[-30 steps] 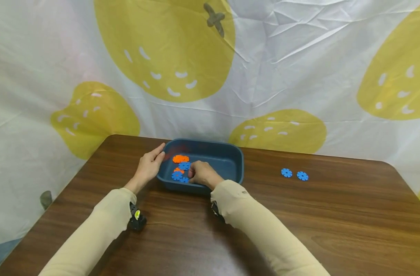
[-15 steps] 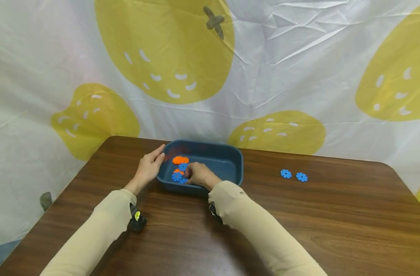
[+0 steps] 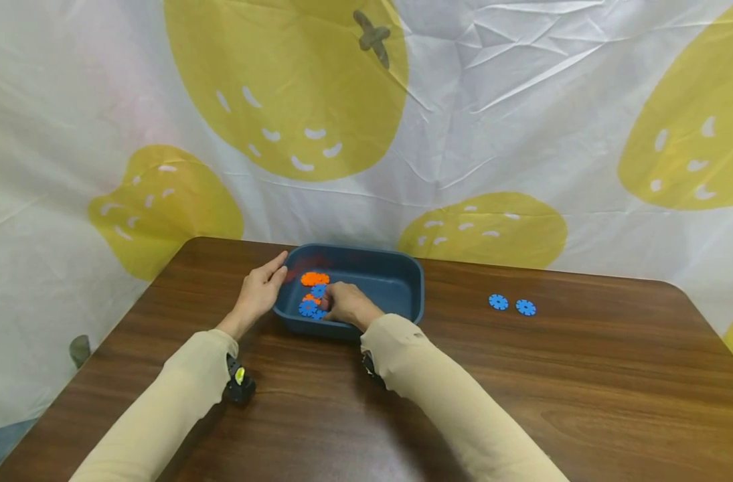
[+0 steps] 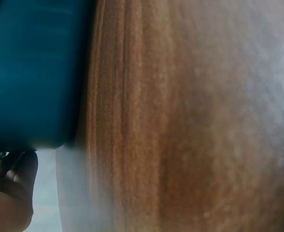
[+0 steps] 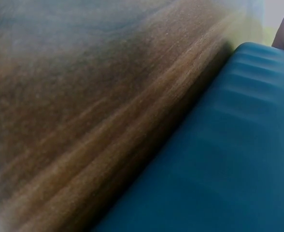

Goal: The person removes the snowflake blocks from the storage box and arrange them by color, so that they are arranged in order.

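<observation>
A dark blue plastic bin [image 3: 396, 304] stands at the back of the table. My left hand [image 3: 259, 289] rests against its left end, fingers and thumb extended, tips at the rim; in the left wrist view, part of this hand [image 4: 11, 193] shows by the bin's wall. My right hand [image 3: 348, 304] reaches over the near rim, fingers bent down among the notched plastic discs at the bin's left side. Blue discs [image 3: 308, 308] and orange discs [image 3: 310, 279] lie there, overlapping. I cannot tell whether the right fingertips pinch a disc; the hand hides that spot.
Two blue notched discs, one [image 3: 498, 302] beside the other [image 3: 525, 308], lie on the brown wooden table [image 3: 583, 375] to the right of the bin. Behind the table hangs a white cloth [image 3: 462, 134] with yellow fruit prints.
My right hand has shifted slightly left inside the bin, deeper over the blue discs. The left hand stays at the bin's end, and the bin keeps its place.
</observation>
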Demonstrator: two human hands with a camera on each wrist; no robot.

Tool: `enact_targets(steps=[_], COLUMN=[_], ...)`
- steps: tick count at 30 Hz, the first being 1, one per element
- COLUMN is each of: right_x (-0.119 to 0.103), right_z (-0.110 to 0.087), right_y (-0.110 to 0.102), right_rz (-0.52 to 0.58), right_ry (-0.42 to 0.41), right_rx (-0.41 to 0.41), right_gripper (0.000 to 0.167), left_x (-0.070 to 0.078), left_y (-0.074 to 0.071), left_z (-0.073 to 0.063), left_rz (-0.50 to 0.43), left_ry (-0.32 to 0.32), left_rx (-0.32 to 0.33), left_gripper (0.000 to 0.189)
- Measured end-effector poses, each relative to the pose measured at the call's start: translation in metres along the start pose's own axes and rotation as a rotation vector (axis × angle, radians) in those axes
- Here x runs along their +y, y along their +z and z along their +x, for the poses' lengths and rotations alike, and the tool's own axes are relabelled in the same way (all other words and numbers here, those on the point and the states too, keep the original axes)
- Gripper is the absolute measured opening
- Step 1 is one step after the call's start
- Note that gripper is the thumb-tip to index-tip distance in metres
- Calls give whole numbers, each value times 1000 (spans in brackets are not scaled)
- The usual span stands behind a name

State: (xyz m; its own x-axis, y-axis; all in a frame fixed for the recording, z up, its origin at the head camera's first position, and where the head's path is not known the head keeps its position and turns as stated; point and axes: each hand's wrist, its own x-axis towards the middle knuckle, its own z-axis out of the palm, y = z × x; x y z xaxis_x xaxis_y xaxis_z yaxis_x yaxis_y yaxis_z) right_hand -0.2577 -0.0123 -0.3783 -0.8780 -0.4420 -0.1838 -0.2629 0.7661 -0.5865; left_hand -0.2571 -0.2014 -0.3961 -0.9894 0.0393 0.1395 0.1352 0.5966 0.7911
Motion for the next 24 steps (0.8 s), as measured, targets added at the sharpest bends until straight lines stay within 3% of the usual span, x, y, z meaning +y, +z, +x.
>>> enact_targets(steps=[14,24], right_x=[2,2], right_z=[-3,-7], right_y=[-3,-5], right_rz=[41,103], right_ry=[18,32], right_rx=[24,54], right_gripper=[21,17], left_x=[1,1], left_y=[0,1], left_z=[0,-1], left_rz=[5,20], left_ry=[9,-1], left_rx=[6,11], left_gripper=[45,45])
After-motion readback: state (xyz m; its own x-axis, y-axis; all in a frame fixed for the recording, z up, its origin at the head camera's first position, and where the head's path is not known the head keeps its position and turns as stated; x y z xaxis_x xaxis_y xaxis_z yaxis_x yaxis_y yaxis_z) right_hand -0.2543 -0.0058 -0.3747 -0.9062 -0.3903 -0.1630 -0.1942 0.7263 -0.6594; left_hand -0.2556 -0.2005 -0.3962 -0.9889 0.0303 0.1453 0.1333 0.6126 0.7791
